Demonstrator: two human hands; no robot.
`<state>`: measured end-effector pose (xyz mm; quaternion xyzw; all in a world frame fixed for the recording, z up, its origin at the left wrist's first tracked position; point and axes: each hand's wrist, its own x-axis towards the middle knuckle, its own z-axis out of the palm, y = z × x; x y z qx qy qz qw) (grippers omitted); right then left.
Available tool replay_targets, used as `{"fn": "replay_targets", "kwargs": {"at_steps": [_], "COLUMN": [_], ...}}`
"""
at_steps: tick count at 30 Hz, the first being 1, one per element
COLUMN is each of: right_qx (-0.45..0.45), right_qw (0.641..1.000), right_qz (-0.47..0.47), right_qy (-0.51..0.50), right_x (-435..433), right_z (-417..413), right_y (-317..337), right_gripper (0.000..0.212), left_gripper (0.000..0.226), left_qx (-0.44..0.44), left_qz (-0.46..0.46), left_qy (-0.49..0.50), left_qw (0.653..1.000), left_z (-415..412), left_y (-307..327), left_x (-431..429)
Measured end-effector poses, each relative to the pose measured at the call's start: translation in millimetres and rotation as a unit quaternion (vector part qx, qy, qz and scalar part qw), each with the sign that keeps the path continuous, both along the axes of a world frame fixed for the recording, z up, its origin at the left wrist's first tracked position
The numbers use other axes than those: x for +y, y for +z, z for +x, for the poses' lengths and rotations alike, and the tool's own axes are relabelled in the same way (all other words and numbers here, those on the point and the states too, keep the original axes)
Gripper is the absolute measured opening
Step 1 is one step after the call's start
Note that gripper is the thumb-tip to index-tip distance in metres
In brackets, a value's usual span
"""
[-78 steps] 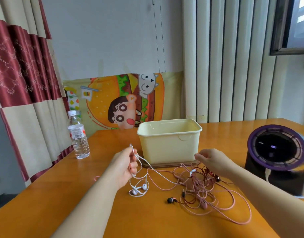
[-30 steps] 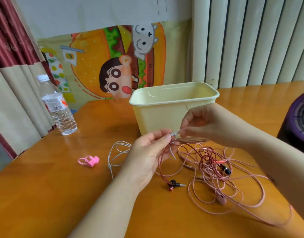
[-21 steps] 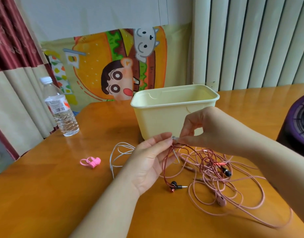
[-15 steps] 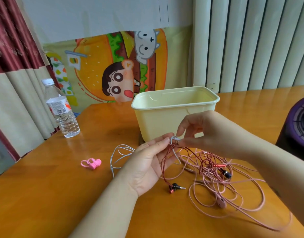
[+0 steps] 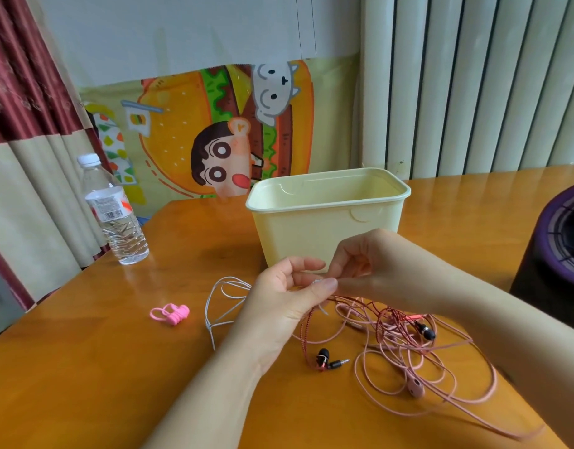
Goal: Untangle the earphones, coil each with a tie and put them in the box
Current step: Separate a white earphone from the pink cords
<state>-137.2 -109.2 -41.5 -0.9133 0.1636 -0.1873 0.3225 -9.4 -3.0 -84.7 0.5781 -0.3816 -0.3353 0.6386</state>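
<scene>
Over orange table (image 5: 84, 367), left hand (image 5: 285, 303) and right hand (image 5: 376, 270) pinch white cable (image 5: 209, 325).

Bare forearms (image 5: 214, 400), left hand (image 5: 279, 303), right hand (image 5: 373, 270), nails short, prob. plain

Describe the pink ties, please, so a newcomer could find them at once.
Find the water bottle at the left edge of the wooden table. Nearer the camera lie the pink ties, left of the white earphone cable. They alone form a small bright clump, not a long cord.
</scene>
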Motion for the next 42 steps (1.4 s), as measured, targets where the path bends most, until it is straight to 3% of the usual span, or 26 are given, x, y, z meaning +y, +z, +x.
{"fn": "replay_targets", "kwargs": {"at_steps": [8,12,17,26,32,35,38,42], "right_qx": [-0.003,0.009,-0.024,-0.031,-0.027,-0.048,-0.095,-0.124], "right_qw": [0.999,0.998,0.998,0.982,0.963,0.978,0.990,0.942], "right_qz": [0.027,0.040,0.054,0.181,0.267,0.196,-0.008,-0.284], "right_qy": [0.038,0.057,0.019,-0.032,-0.020,-0.057,-0.103,-0.128], "right_x": [0,-1,-1,-11,-12,-12,-8,-11], "right_z": [-2,-3,0,6,8,11,13,9], "right_y": [5,6,2,-12,-15,-18,-23,-30], "right_gripper": [0.010,0.009,0.012,0.012,0.007,0.011,0.015,0.020], "left_gripper": [0.031,0.015,0.014,0.013,0.011,0.013,0.013,0.018], "left_qx": [0.033,0.123,0.181,0.114,-0.063,-0.076,-0.061,-0.041], "left_qz": [-0.002,-0.038,-0.041,-0.004,0.044,0.043,0.042,0.043], "left_qy": [-0.027,0.018,-0.003,-0.053,-0.025,-0.029,-0.044,-0.038], "left_qw": [0.999,0.991,0.983,0.992,0.997,0.996,0.996,0.997], "left_z": [8,8,6,-1,2,3,3,4], "left_y": [6,6,6,4,4,8,9,10], "left_x": [3,0,1,1,4,5,6,7]}}
